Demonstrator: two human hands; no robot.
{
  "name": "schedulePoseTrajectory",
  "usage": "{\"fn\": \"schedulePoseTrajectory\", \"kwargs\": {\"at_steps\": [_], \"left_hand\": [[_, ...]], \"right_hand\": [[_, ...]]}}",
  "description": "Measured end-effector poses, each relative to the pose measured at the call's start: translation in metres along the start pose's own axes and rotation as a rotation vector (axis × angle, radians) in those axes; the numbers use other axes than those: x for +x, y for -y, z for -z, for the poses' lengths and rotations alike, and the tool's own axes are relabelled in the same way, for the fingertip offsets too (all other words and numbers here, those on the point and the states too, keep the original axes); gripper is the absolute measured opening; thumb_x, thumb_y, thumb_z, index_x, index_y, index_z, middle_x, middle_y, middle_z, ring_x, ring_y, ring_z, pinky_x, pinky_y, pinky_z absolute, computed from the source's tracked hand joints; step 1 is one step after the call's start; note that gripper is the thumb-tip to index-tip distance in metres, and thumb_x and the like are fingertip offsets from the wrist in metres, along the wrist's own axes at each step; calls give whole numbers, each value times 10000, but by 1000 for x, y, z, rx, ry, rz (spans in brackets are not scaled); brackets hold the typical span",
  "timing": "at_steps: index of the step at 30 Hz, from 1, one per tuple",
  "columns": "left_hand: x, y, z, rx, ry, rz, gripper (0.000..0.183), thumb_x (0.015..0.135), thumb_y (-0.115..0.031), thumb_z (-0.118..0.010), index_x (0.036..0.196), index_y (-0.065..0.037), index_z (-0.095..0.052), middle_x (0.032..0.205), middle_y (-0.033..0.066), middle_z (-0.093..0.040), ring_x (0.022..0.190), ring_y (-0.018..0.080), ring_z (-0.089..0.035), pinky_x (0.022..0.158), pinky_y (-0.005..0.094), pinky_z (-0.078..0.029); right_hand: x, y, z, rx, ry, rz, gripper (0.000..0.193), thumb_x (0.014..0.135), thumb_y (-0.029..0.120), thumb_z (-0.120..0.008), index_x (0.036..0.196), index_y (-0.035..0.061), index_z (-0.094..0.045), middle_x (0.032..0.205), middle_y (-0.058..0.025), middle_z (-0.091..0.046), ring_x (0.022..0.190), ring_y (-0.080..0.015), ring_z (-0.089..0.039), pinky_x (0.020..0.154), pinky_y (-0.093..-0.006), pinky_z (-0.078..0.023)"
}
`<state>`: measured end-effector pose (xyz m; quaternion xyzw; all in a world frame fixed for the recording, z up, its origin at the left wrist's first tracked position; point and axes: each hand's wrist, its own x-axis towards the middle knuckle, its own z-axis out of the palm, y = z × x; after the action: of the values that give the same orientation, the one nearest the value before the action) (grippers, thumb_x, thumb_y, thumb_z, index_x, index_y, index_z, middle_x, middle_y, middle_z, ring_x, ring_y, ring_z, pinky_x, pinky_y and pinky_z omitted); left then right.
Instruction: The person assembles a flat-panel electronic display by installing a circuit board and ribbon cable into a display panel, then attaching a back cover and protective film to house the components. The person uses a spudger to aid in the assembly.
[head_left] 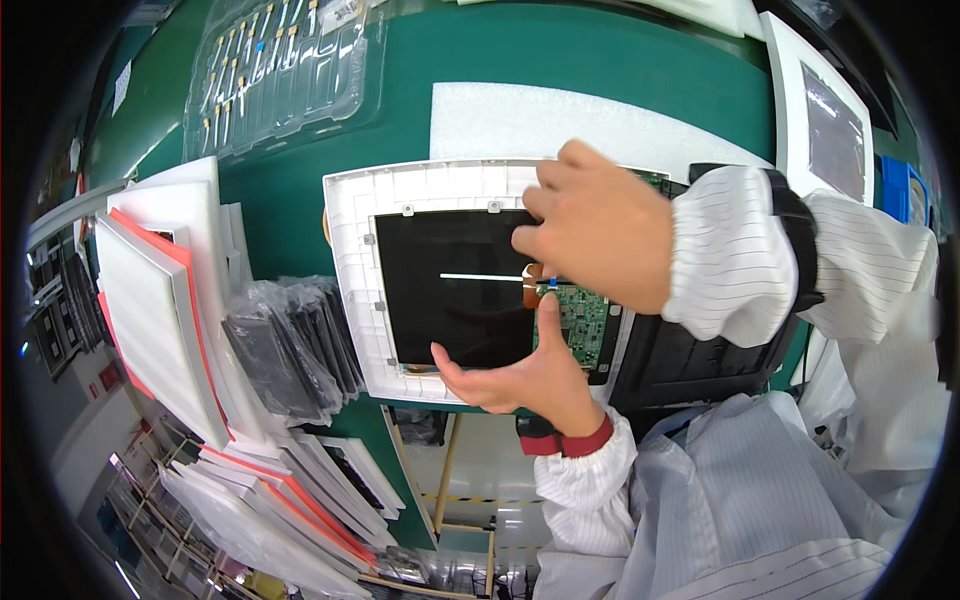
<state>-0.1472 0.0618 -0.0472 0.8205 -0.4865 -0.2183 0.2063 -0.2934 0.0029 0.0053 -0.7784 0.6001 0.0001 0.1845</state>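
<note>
White-sleeved left hand [530, 384] spread, unclenched, thumb beside an orange ribbon [530, 291], right hand [603, 228] curled over it — whether pinching, cannot tell — black screen panel [450, 315] in white frame [350, 245] beneath both hands, foam sheet [555, 122] beyond them on the green tabletop [600, 48].

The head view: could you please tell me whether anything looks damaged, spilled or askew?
Nothing looks spilled or plainly damaged around the black display panel in its white frame. Only mildly untidy: the plastic-wrapped dark panels to its left, whose loose wrap is crumpled.
</note>
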Motion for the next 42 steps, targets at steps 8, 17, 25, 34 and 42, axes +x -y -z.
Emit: {"fn": "schedulePoseTrajectory", "kwargs": {"at_steps": [8, 17, 25, 34, 42], "left_hand": [[26, 19, 67, -249, 159, -144, 632, 732, -143, -702, 1230, -3, -340, 1266, 161, -330, 1214, 276, -296, 1030, 414, -193], [94, 20, 84, -123, 407, -623, 246, 769, -31, -609, 1008, -13, -557, 1174, 141, -478, 1105, 284, -448, 947, 379, -330], [134, 32, 80, -24, 534, -810, 543, 733, -15, -595, 1240, -35, -403, 1307, 231, -326, 1235, 363, -293, 1018, 434, -226], [146, 34, 80, -81, 537, -884, 525, 694, 14, -596, 1189, -1, -419, 1208, 181, -417, 1164, 335, -373, 1000, 400, -262], [150, 38, 81, -95, 581, -874, 504, 698, 8, -598, 1176, -9, -437, 1233, 198, -396, 1196, 342, -344, 1010, 402, -248]], "right_hand": [[-79, -18, 60, 295, 29, -353, 154, 735, 61, -609, 886, 41, -589, 814, -92, -584, 790, -245, -569, 729, -331, -407], [-252, 83, -28, 1193, -536, -1293, 163, 784, 0, -581, 941, 28, -548, 810, 14, -541, 732, -64, -508, 669, -205, -422], [-285, 158, -151, 1793, -1238, -1916, 342, 837, 246, -612, 1058, 25, -472, 937, -47, -553, 801, -136, -552, 706, -252, -449], [-280, 157, -167, 1859, -1620, -1639, 142, 843, 95, -583, 769, 121, -465, 835, -12, -584, 797, -145, -583, 801, -287, -479], [-261, 194, -99, 1380, -1799, -1423, 188, 845, 33, -548, 1014, 64, -471, 955, -29, -586, 808, -114, -586, 706, -250, -511]]}}
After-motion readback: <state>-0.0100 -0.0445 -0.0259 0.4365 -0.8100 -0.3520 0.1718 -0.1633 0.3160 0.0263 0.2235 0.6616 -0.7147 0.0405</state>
